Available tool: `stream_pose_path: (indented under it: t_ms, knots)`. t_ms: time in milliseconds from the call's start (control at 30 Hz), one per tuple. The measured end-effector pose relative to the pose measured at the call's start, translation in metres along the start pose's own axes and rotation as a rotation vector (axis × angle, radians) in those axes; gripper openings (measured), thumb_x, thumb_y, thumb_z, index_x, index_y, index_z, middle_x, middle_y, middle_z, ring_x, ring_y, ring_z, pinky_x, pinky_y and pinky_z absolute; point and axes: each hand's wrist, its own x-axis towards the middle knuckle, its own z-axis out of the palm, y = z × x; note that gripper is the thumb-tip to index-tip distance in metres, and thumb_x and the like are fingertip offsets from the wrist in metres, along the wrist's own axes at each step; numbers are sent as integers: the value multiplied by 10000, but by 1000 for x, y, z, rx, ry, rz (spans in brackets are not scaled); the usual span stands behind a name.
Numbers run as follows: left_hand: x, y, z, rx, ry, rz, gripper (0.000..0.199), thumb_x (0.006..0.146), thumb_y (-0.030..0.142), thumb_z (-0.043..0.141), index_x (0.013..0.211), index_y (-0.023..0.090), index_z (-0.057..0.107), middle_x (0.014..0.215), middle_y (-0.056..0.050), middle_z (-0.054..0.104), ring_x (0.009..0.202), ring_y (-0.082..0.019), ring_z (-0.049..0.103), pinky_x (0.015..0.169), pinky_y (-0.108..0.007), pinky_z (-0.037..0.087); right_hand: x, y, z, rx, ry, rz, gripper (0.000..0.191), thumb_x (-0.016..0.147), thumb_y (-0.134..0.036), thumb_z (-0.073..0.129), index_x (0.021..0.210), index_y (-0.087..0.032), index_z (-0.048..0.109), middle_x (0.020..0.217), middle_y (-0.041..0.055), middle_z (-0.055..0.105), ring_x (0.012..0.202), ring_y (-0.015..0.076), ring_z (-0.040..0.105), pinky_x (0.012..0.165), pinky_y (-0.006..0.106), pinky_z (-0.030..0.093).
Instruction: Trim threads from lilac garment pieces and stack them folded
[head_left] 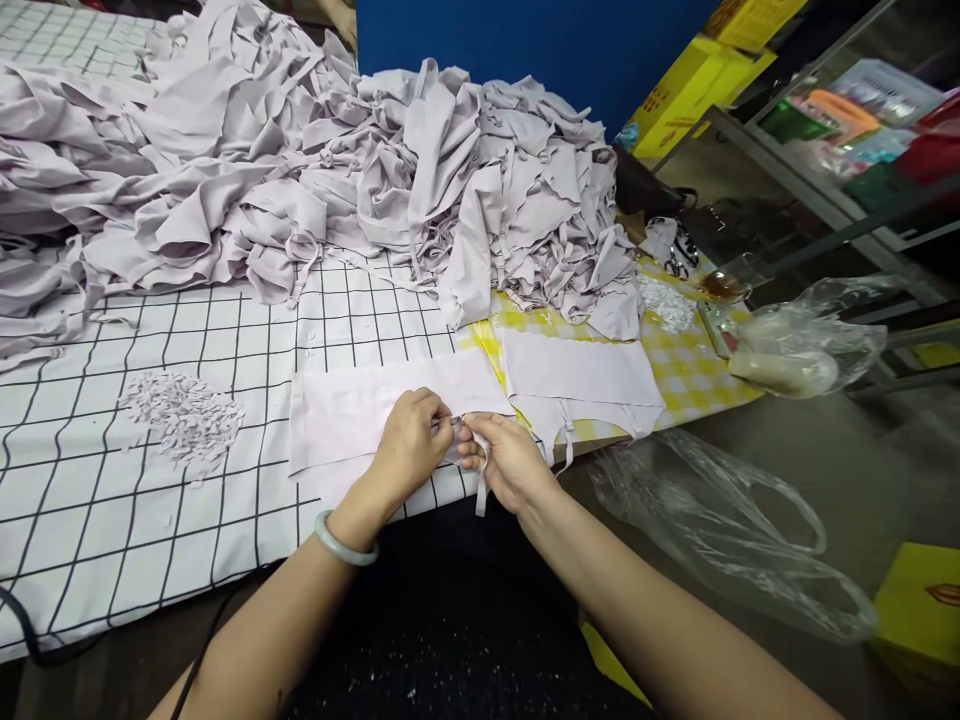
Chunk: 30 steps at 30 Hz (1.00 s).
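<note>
A pale lilac garment piece point(352, 405) lies flat on the table in front of me. At its near right corner, my left hand point(414, 440) is closed in a pinch on a thin fabric strap. My right hand point(511, 458) pinches the same strap point(482, 488) close beside it, and a loose end hangs below the fingers. The fingertips nearly touch, so the exact spot between them is partly hidden. To the right lies another pale lilac garment piece point(581, 370) with thin straps toward the table edge.
A large heap of lilac garments point(315, 160) covers the back of the table. Small fabric scraps point(184, 415) are piled at left, white bits point(666, 303) at right. Scissors point(681, 252) and a clear plastic bag point(825, 335) lie at the right end. Another bag point(720, 510) hangs below the edge.
</note>
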Motion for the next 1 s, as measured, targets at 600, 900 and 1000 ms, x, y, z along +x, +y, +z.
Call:
stream_pose_path:
  t_ms: [600,900,1000]
  knots:
    - [2,1,0,-42,18,-48,133,840,98,555,746,191,571,814,-34,636,823,-206,561,784,-351,461,-1,-4,11,65,37,29,136,851,-102,626,719,-132,622,529,-9,603,417,85,547,403,185,499]
    - [2,0,0,-67,20,-50,122,824,92,544,759,189,582,821,-38,641,823,-208,559,786,-360,459,-1,-10,11,54,37,60,159,861,-93,597,709,-125,631,504,-16,580,394,84,534,370,175,464]
    - [2,0,1,-65,20,-40,128,825,94,537,754,192,577,817,-37,640,822,-209,560,782,-360,458,-1,-11,9,34,33,74,125,838,-97,616,718,-123,642,505,-19,576,387,77,520,356,164,441]
